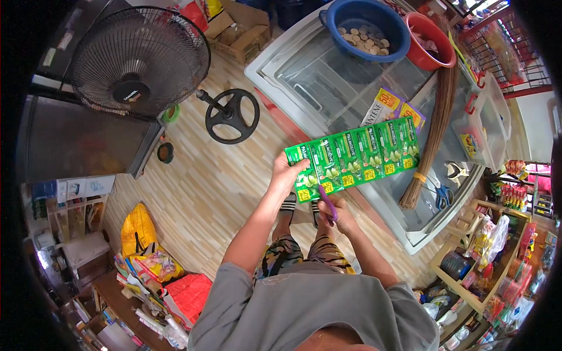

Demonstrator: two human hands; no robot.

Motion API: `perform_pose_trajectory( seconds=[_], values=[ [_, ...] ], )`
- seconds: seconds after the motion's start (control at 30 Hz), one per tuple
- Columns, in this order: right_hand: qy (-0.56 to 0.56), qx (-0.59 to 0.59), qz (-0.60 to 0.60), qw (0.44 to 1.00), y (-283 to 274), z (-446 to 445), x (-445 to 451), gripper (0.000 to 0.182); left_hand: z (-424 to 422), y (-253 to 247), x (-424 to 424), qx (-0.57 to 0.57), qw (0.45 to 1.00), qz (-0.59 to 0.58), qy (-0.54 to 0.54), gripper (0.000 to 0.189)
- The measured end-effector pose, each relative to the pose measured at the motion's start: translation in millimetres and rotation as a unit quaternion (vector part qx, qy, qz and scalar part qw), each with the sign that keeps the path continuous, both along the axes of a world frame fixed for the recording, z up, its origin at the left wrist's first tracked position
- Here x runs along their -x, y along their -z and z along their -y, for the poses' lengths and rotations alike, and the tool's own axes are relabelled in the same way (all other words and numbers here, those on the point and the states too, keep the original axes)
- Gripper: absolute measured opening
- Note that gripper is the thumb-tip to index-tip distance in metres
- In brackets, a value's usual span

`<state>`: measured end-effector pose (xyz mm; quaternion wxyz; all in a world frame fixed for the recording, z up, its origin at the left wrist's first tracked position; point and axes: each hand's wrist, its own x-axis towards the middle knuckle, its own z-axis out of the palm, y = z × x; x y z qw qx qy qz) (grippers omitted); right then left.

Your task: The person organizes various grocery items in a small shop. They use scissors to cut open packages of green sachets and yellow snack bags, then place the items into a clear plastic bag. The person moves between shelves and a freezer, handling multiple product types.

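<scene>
A strip of green Palmolive sachets [351, 155] stretches up and right from my left hand [287, 169], which pinches its left end with the thumb on top. My right hand [338, 213] grips purple-handled scissors [328, 204]. Their blades point up at the strip's lower edge, by the join between the first and second sachets from the left. How far the blades have cut in I cannot tell. Behind the strip, purple and white Pantene sachets [382, 107] lie on the glass-topped chest freezer [307, 101].
On the freezer stand a blue basin [369, 30] of coins and a red basin [430, 41]. A stick broom [434, 140], blue-handled scissors [444, 196] and a clear plastic box [483, 118] lie rightward. A pedestal fan [140, 61] stands left; goods fill a wooden tray [478, 302].
</scene>
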<state>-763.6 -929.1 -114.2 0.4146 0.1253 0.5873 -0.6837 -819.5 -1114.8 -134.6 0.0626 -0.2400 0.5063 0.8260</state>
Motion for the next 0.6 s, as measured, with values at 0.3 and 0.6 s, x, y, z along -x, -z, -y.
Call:
perform_pose_trajectory(
  seconds=[0.3, 0.6],
  values=[
    [0.07, 0.094, 0.023, 0.993, 27.9, 5.3, 4.2, 0.042, 3.9, 0.5, -2.1, 0.033, 0.999, 0.017, 0.03, 0.027],
    [0.021, 0.045, 0.054, 0.997, 13.0, 6.1, 1.1, 0.04, 2.8, -0.9, -0.5, 0.031, 0.999, 0.019, 0.006, 0.023]
  ],
)
